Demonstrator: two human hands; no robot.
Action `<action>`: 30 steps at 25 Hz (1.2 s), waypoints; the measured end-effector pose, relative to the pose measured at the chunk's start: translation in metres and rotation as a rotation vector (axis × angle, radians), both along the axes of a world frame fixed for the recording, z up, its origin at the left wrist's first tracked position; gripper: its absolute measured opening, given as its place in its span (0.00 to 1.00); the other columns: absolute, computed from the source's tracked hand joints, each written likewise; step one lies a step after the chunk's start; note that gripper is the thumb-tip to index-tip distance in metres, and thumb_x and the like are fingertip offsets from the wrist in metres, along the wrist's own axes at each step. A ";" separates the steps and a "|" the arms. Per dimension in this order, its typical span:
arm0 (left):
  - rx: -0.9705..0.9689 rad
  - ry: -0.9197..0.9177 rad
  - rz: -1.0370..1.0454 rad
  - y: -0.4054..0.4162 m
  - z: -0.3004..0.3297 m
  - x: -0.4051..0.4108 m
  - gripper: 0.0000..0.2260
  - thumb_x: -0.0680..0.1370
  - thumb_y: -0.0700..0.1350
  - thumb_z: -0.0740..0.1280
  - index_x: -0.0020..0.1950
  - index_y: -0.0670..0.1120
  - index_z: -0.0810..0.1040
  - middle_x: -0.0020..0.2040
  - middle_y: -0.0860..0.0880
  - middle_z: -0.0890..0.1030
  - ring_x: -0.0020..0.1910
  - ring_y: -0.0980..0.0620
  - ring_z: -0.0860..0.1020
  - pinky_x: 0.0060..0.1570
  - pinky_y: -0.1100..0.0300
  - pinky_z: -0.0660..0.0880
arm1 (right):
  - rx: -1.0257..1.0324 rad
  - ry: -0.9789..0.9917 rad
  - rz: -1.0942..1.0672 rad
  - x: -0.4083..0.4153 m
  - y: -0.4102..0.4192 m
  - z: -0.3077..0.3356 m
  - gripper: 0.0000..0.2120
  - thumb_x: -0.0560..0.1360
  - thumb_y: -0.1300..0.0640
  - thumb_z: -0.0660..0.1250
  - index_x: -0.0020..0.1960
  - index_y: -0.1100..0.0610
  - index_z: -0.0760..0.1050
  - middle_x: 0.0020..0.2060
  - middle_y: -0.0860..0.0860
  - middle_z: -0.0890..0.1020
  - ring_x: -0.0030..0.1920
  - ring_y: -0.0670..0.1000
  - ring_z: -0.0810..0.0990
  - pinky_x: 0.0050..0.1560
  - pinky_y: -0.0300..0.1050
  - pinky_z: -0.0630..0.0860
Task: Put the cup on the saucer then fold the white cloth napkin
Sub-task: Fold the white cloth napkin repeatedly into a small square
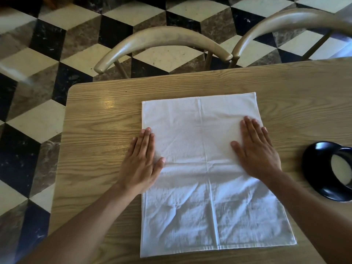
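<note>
A white cloth napkin (200, 168) lies spread flat on the wooden table (99, 134), with crease lines across it and wrinkles near the front. My left hand (142, 161) rests palm down on the napkin's left edge, fingers together and flat. My right hand (257, 149) presses flat on the napkin's right side. Neither hand holds anything. At the right edge of the view a black cup (341, 168) with a pale inside stands on a black saucer (316, 162), partly cut off by the frame.
Two curved wooden chair backs (163, 40) (285, 21) stand against the table's far edge. Beyond them lies a floor of black, cream and brown tiles (38, 103). The table's rounded left corner (72, 90) is near the left hand.
</note>
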State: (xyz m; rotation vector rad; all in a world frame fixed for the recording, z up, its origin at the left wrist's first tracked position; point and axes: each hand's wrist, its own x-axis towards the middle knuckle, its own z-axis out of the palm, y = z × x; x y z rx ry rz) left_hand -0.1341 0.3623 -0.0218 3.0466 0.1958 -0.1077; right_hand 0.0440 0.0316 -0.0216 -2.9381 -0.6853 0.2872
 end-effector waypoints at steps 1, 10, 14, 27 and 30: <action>-0.003 0.002 0.002 0.000 0.000 0.000 0.36 0.84 0.60 0.49 0.83 0.36 0.52 0.85 0.38 0.51 0.85 0.43 0.49 0.83 0.44 0.51 | 0.005 0.010 -0.006 0.000 0.002 0.002 0.37 0.82 0.36 0.44 0.83 0.56 0.45 0.83 0.50 0.46 0.82 0.49 0.42 0.82 0.52 0.44; 0.008 0.005 0.012 -0.002 0.002 0.002 0.35 0.85 0.61 0.48 0.83 0.36 0.54 0.85 0.38 0.53 0.85 0.42 0.51 0.82 0.43 0.54 | 0.277 0.137 0.096 -0.075 0.133 0.025 0.33 0.84 0.41 0.44 0.83 0.59 0.47 0.83 0.54 0.46 0.83 0.54 0.41 0.82 0.51 0.40; 0.007 0.017 -0.012 -0.003 0.004 0.000 0.33 0.84 0.56 0.47 0.83 0.36 0.55 0.84 0.37 0.53 0.84 0.40 0.52 0.81 0.40 0.57 | 0.310 0.171 0.272 -0.110 0.183 0.022 0.34 0.83 0.39 0.36 0.83 0.56 0.46 0.83 0.53 0.47 0.82 0.51 0.40 0.82 0.51 0.40; -0.003 0.039 -0.001 0.000 0.002 0.001 0.36 0.84 0.61 0.46 0.83 0.37 0.53 0.85 0.39 0.51 0.85 0.43 0.48 0.83 0.44 0.51 | 0.127 -0.024 0.194 -0.075 0.114 0.001 0.32 0.83 0.42 0.50 0.83 0.55 0.53 0.83 0.51 0.53 0.83 0.53 0.49 0.81 0.56 0.49; -0.011 0.026 -0.003 0.000 0.003 0.000 0.36 0.84 0.61 0.48 0.83 0.37 0.54 0.85 0.39 0.52 0.85 0.43 0.50 0.83 0.44 0.51 | 0.106 -0.032 0.139 -0.057 0.079 0.001 0.35 0.82 0.39 0.50 0.83 0.56 0.51 0.83 0.51 0.53 0.83 0.53 0.48 0.81 0.55 0.49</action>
